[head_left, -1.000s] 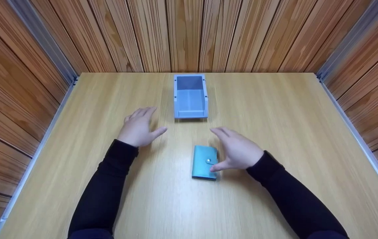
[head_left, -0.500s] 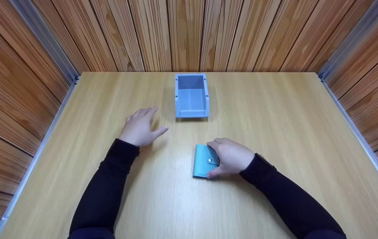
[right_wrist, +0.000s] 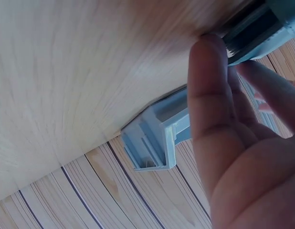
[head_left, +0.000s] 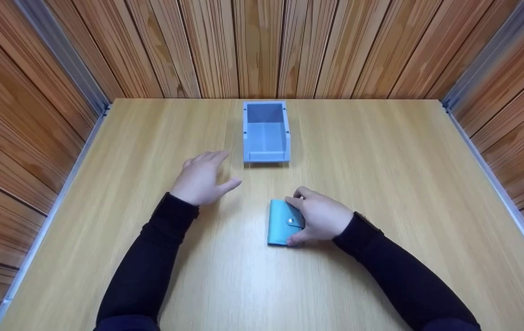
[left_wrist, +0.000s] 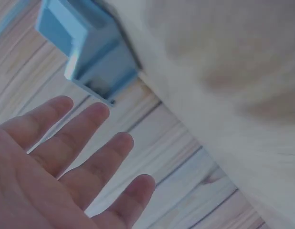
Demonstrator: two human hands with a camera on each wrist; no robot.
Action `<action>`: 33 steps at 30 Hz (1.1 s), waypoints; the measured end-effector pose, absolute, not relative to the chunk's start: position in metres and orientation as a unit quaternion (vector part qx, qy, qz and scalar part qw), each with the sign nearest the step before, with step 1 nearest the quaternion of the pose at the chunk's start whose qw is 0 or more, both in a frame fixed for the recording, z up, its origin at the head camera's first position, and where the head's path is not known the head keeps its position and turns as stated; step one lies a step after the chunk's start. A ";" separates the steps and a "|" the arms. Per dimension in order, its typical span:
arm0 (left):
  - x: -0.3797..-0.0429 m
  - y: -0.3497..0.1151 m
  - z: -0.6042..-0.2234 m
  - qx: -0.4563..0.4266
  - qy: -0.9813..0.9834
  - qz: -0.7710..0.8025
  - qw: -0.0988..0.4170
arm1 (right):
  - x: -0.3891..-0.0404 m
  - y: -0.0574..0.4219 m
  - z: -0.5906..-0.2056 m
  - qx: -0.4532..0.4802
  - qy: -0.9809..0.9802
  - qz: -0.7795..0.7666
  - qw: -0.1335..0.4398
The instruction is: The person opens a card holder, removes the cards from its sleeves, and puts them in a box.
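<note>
A turquoise wallet (head_left: 279,223) with a snap-button strap lies on the wooden table in front of the person. My right hand (head_left: 324,216) grips its right side, thumb at the near end and fingers at the far end. In the right wrist view, fingertips meet the edge of the wallet (right_wrist: 262,45), whose dark layers show there. My left hand (head_left: 202,179) is spread with nothing in it, left of the wallet and short of the blue bin (head_left: 266,154). Its straight fingers (left_wrist: 92,171) show in the left wrist view, the bin beyond them.
The blue open-front bin stands upright near the table's back edge with nothing inside. Wood-plank walls (head_left: 257,50) enclose the table (head_left: 404,161) at the back and both sides, with metal strips along the side edges.
My right hand has come down and left onto the wallet and taken hold of it. One right finger has since lifted and bent. My left hand has shifted slightly right.
</note>
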State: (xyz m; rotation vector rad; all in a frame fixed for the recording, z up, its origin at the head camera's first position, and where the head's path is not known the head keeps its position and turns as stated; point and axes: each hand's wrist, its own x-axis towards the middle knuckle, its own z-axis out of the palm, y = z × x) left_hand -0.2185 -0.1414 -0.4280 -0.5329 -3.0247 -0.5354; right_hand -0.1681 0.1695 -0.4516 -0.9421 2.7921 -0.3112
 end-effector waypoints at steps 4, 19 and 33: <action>-0.209 -0.131 -0.419 -0.205 -0.962 -0.175 0.032 | -0.168 0.169 -0.451 -0.315 0.939 -0.105 0.094; -0.162 -0.070 -0.423 -0.400 -0.904 -0.147 0.006 | -0.168 0.171 -0.449 -0.323 0.935 -0.121 0.081; -0.149 -0.052 -0.447 -0.428 -0.901 -0.075 0.002 | -0.166 0.172 -0.448 -0.375 0.916 -0.140 0.032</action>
